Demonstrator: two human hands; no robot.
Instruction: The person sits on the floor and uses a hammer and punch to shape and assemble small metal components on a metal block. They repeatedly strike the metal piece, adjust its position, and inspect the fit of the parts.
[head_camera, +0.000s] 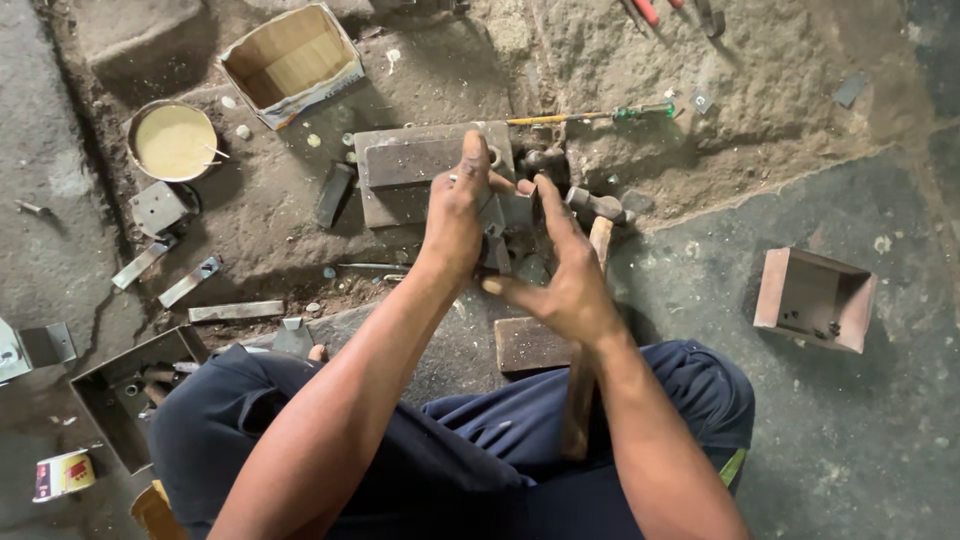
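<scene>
Grey folded sheet-metal piece (503, 225) sits mid-scene, above the concrete floor (850, 420), with both hands on it. Left hand (455, 215) fingers are clamped on its left side; right hand (565, 275) fingers pinch its right edge. A wooden-handled hammer (590, 330) lies just right, and a brown metal box (815, 298) sits further right.

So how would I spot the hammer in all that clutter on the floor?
Start at the big grey metal block lying on the dirt ahead of the seated person. Just to its right, beyond the person's right hand, sits the hammer: its dark metal head by the hand and its wooden handle running back toward the knee. No other tool nearby has a wooden handle.
</scene>
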